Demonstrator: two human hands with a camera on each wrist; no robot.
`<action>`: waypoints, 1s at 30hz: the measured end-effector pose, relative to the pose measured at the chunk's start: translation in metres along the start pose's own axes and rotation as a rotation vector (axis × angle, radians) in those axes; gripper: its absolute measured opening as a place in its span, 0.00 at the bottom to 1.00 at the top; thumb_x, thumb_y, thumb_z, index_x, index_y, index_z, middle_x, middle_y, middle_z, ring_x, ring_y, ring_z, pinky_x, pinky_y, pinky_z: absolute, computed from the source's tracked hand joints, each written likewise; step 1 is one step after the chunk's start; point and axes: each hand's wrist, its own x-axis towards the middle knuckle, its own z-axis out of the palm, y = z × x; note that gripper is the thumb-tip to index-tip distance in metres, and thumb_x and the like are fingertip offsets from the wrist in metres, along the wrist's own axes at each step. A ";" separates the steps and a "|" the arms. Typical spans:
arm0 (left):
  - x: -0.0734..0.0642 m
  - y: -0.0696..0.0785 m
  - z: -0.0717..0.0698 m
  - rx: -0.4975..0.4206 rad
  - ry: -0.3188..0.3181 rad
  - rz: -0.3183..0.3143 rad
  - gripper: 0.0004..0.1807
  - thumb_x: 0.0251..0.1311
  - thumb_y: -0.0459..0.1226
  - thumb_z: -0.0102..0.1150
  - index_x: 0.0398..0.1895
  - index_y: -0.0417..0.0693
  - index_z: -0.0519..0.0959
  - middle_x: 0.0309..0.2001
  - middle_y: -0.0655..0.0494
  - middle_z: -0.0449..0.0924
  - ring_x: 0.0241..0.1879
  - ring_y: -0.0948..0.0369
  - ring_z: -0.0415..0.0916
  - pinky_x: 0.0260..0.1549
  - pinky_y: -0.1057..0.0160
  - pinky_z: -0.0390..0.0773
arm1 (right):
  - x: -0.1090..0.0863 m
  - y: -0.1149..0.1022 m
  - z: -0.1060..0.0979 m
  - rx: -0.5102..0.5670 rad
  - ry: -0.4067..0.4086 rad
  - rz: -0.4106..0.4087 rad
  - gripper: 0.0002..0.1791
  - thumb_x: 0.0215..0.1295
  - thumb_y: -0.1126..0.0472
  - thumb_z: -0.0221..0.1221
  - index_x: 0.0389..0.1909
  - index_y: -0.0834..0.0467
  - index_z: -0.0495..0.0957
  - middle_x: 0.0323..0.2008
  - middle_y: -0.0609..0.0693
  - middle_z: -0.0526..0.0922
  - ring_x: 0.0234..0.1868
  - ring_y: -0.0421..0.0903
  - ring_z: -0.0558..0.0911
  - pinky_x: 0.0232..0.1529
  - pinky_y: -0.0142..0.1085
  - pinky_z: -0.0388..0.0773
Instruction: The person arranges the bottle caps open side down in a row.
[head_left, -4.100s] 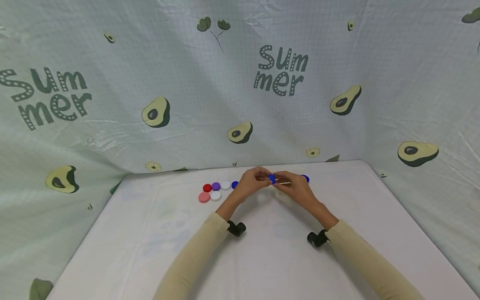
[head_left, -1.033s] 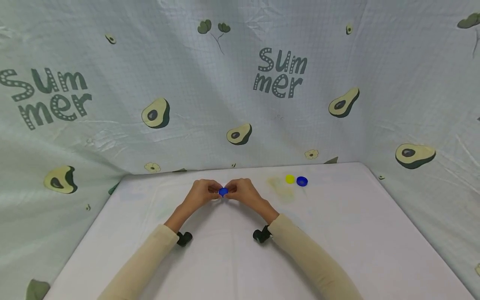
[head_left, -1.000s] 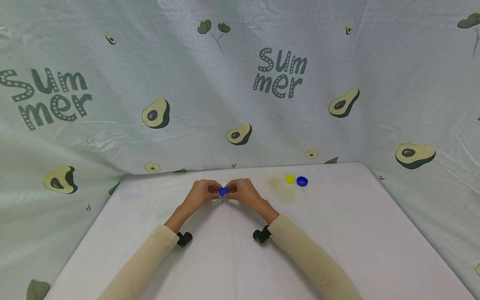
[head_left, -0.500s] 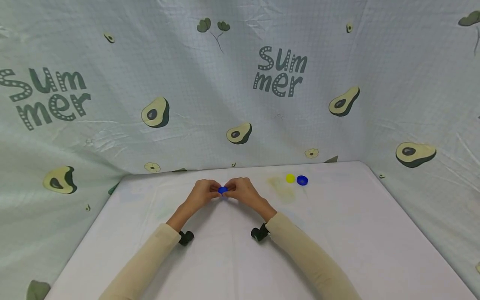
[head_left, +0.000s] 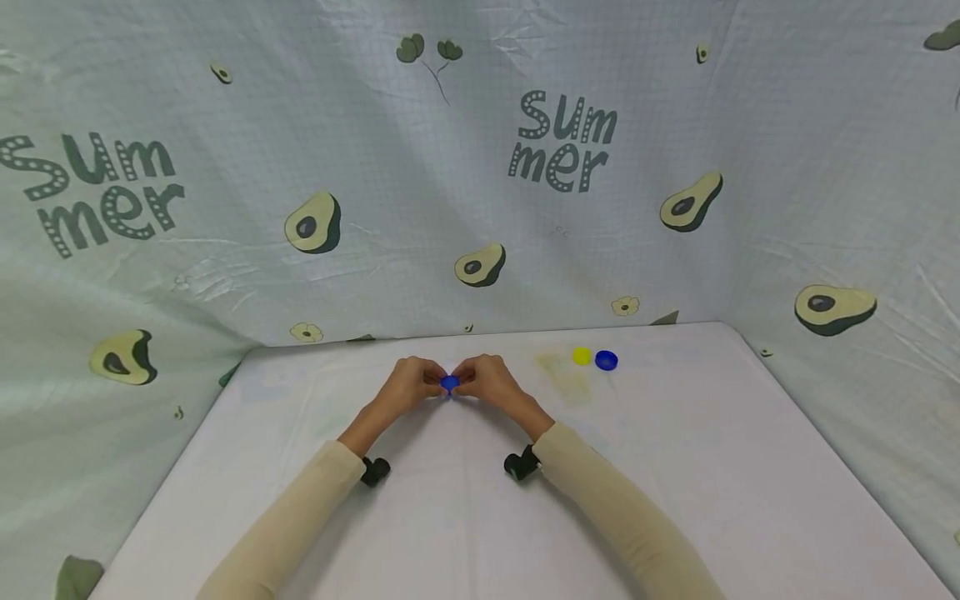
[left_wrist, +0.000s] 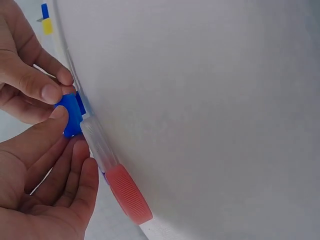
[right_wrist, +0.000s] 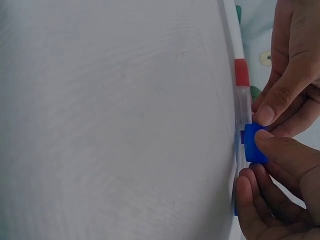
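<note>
Between my two hands, just above the table, is a blue bottle cap [head_left: 450,383]. My left hand [head_left: 408,385] pinches it from the left and my right hand [head_left: 491,383] from the right. Both wrist views show the thumbs on the near side of this blue cap [left_wrist: 71,117]. Standing beside the fingers in the left wrist view are a coral-red bottle cap [left_wrist: 128,195] and a whitish translucent cap [left_wrist: 98,142]. The right wrist view shows the red cap [right_wrist: 242,72] beyond the blue one. In the head view the hands hide these caps.
Toward the back right of the white table [head_left: 465,517] lie a yellow cap [head_left: 582,356] and a darker blue cap [head_left: 607,360]. A printed cloth [head_left: 405,192] rises behind the table edge. Black wrist cameras [head_left: 376,472] hang below both sleeves.
Since the oldest frame, both hands have moved left with a small blue piece between them, now over the row of caps. In the last second they stay almost in place, still pinching the cap.
</note>
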 end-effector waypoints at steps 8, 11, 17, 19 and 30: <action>0.004 0.000 -0.001 0.069 -0.033 0.004 0.10 0.55 0.26 0.73 0.40 0.32 0.87 0.36 0.44 0.88 0.37 0.55 0.86 0.35 0.61 0.84 | 0.003 0.004 0.005 -0.025 -0.020 0.013 0.13 0.58 0.64 0.74 0.43 0.63 0.88 0.36 0.53 0.90 0.35 0.41 0.87 0.35 0.27 0.81; 0.007 -0.001 -0.001 0.089 -0.033 0.013 0.09 0.54 0.27 0.74 0.39 0.33 0.87 0.36 0.45 0.89 0.37 0.55 0.86 0.36 0.61 0.85 | 0.005 0.004 0.005 -0.027 -0.020 0.012 0.12 0.57 0.65 0.74 0.42 0.64 0.88 0.36 0.53 0.90 0.35 0.41 0.86 0.35 0.27 0.81; 0.010 -0.001 0.000 0.108 -0.038 0.013 0.10 0.53 0.27 0.75 0.39 0.35 0.88 0.37 0.45 0.89 0.38 0.55 0.87 0.38 0.61 0.85 | 0.005 0.006 0.002 -0.029 -0.032 0.009 0.12 0.57 0.64 0.74 0.41 0.63 0.89 0.35 0.51 0.90 0.36 0.40 0.86 0.38 0.29 0.82; 0.009 0.000 -0.001 0.111 -0.044 0.009 0.10 0.53 0.28 0.75 0.39 0.35 0.88 0.37 0.46 0.89 0.39 0.55 0.87 0.37 0.61 0.85 | 0.004 0.005 0.001 -0.039 -0.031 -0.009 0.11 0.57 0.64 0.75 0.40 0.63 0.89 0.34 0.49 0.90 0.34 0.38 0.86 0.37 0.28 0.82; 0.013 0.003 -0.003 0.094 -0.096 -0.032 0.09 0.55 0.26 0.73 0.40 0.33 0.87 0.38 0.44 0.89 0.40 0.54 0.87 0.38 0.61 0.85 | 0.004 0.001 0.001 -0.056 -0.055 0.036 0.12 0.59 0.64 0.73 0.43 0.63 0.88 0.37 0.52 0.90 0.37 0.41 0.85 0.38 0.28 0.81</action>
